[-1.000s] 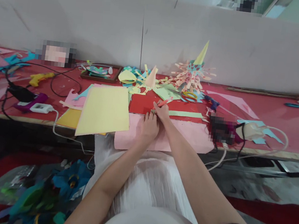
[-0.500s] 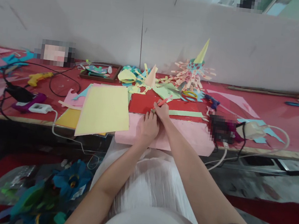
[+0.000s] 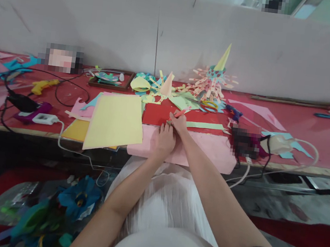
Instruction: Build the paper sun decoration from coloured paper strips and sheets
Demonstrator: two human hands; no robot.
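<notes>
Red worktable [image 3: 329,133], paper-strewn, against a grey partition [image 3: 105,24]
Your right hand [image 3: 178,122] grips a pink pen [image 3: 182,112]; your left hand [image 3: 165,140] rests on pink paper [image 3: 217,149], its grip unclear.

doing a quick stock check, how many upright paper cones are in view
2: a yellow cone atop the fringed paper piece, and a peach cone to its left. More may be hidden.

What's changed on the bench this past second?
Little: the near left edge of the pink sheet sits slightly higher. Nothing was taken up or let go. The right hand still holds the coral pen, the left hand still rests close by, and the green strip lies as before.
</notes>
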